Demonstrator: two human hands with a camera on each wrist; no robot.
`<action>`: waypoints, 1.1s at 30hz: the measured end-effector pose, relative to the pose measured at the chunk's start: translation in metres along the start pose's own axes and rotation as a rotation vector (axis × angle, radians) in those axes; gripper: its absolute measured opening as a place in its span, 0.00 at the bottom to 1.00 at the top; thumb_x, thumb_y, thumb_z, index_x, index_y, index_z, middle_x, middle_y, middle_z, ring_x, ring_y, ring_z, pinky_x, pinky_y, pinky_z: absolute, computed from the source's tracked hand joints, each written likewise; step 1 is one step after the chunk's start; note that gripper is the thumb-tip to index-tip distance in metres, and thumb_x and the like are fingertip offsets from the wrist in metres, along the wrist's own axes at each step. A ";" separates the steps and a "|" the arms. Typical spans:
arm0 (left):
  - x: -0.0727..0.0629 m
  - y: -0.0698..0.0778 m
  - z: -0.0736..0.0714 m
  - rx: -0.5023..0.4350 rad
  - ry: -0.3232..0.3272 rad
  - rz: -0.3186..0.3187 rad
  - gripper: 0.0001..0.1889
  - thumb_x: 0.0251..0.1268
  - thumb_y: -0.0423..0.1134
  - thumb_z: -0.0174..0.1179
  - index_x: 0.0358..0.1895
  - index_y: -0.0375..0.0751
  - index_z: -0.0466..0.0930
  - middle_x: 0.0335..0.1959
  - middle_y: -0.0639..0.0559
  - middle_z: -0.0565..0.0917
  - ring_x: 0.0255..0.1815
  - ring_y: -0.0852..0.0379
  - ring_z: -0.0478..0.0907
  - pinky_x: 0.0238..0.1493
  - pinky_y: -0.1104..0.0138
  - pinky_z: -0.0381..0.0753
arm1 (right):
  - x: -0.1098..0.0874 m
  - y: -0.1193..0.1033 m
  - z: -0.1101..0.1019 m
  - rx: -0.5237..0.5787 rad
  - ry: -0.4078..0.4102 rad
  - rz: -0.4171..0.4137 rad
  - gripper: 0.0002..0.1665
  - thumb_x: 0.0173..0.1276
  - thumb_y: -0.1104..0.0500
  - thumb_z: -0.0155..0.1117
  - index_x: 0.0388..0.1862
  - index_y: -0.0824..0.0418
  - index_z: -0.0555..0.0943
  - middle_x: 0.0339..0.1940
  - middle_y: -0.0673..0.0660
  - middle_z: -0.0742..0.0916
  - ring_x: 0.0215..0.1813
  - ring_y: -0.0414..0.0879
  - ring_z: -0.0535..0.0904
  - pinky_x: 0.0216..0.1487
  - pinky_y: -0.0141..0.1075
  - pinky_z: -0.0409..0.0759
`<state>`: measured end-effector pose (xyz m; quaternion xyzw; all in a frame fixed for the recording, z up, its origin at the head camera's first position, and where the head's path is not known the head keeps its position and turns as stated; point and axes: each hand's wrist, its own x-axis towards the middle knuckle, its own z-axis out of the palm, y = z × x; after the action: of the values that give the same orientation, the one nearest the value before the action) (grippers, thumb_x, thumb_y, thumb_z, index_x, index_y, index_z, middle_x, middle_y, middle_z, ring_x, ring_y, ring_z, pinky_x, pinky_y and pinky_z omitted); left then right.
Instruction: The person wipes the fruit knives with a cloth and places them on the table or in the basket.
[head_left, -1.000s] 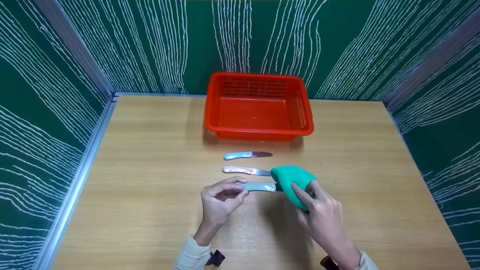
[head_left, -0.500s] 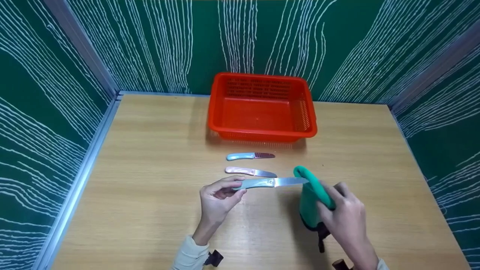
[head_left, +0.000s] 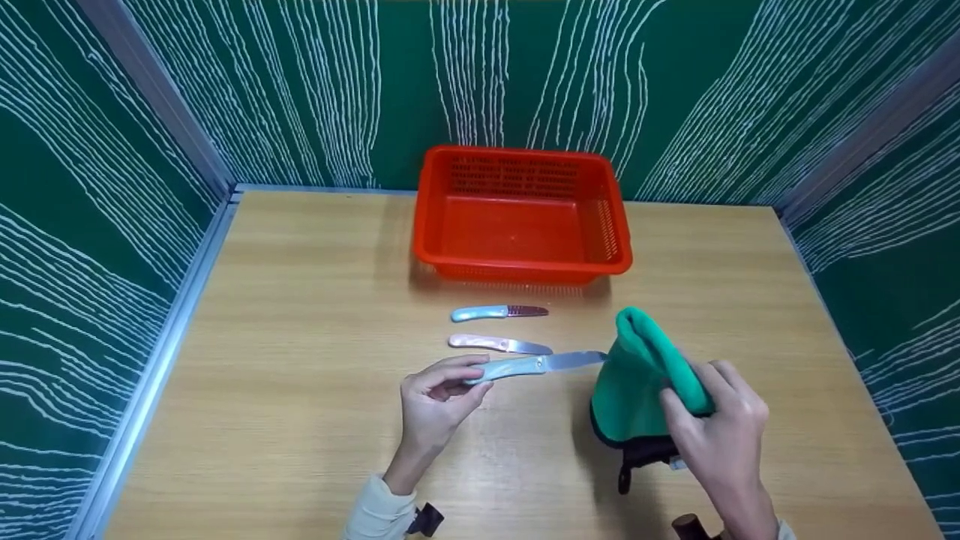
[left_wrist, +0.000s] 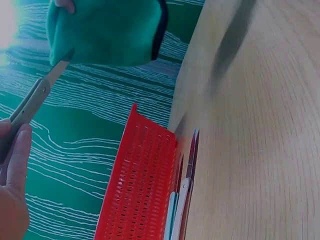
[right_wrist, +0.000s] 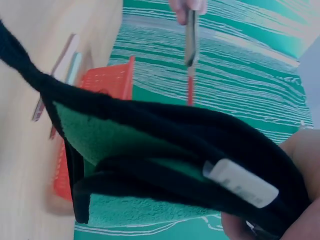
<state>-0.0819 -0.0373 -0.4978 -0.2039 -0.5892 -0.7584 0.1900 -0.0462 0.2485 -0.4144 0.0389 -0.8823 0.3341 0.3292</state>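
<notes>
My left hand (head_left: 439,401) pinches a small folding knife (head_left: 514,367) by its pale blue-green handle, above the table. The bare blade points right, its tip close to or touching a green cloth (head_left: 637,390) in the head view. My right hand (head_left: 720,424) grips that folded cloth by its upper right side, letting the rest hang down. Dark edging, a loop and a white label (right_wrist: 242,182) show on the cloth in the right wrist view. Beyond the left hand lie a pink-handled knife (head_left: 499,344) and a blue-handled knife (head_left: 499,312) with a dark reddish blade.
A red plastic basket (head_left: 521,266) with slotted sides stands at the back of the wooden table (head_left: 300,337). Green panels (head_left: 405,90) with wavy white lines rise around the table, joined by metal posts at the corners.
The cloth came off the knife's blade as my right hand drew it to the right and back, and it now hangs unfolded lower. My left hand stays nearly in place, the blade now uncovered.
</notes>
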 end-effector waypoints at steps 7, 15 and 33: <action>0.003 0.010 0.003 0.031 -0.020 -0.017 0.09 0.43 0.16 0.68 0.32 0.24 0.83 0.37 0.33 0.84 0.35 0.46 0.84 0.29 0.58 0.86 | 0.002 -0.017 0.000 0.067 0.002 -0.045 0.21 0.44 0.75 0.64 0.41 0.67 0.85 0.24 0.54 0.79 0.24 0.39 0.70 0.26 0.19 0.69; 0.008 0.029 0.010 0.023 -0.062 -0.048 0.08 0.44 0.16 0.67 0.31 0.22 0.83 0.37 0.31 0.83 0.38 0.44 0.84 0.34 0.56 0.86 | 0.002 -0.035 0.014 0.124 -0.045 -0.137 0.22 0.43 0.75 0.66 0.41 0.67 0.85 0.24 0.52 0.79 0.23 0.42 0.70 0.25 0.21 0.71; 0.002 0.006 0.007 -0.080 -0.095 0.003 0.08 0.43 0.17 0.68 0.30 0.26 0.84 0.36 0.35 0.83 0.37 0.44 0.82 0.35 0.53 0.85 | -0.012 -0.040 0.045 -0.083 -0.341 -0.327 0.28 0.40 0.69 0.75 0.47 0.62 0.85 0.27 0.53 0.73 0.24 0.43 0.68 0.20 0.27 0.75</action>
<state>-0.0798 -0.0324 -0.4902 -0.2477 -0.5666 -0.7705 0.1546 -0.0504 0.1881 -0.4243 0.2238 -0.9201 0.2284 0.2264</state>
